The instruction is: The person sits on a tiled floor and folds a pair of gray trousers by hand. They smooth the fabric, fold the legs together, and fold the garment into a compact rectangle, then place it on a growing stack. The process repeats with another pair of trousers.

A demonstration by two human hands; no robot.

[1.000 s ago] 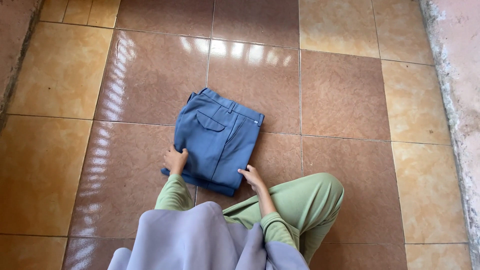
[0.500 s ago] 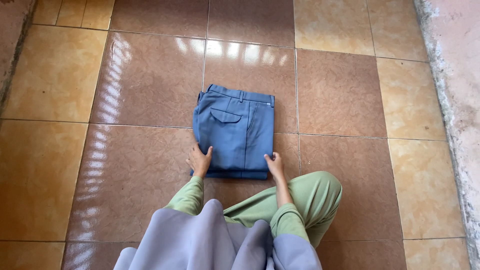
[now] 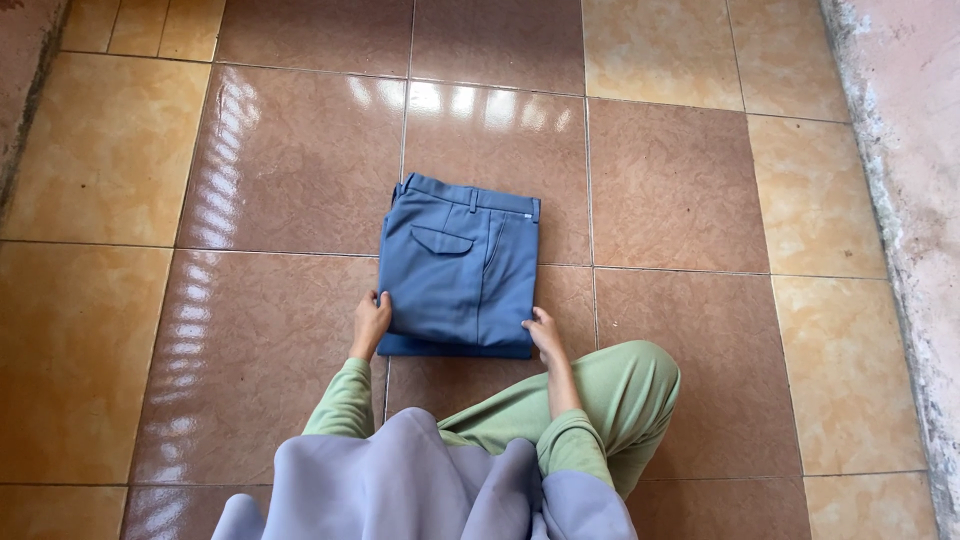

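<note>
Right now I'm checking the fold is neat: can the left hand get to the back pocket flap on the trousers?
Probably yes. The left hand rests at the near left edge of the folded trousers, and the pocket flap lies uncovered just beyond it, with nothing between.

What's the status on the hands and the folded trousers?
Left hand on the near left corner of the folded blue trousers, right hand on the near right corner. Trousers flat on the tiled floor, waistband far side. Nothing in the way.

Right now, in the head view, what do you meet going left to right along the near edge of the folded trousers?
Left hand → folded blue trousers → right hand → bent knee in green → pale wall.
</note>
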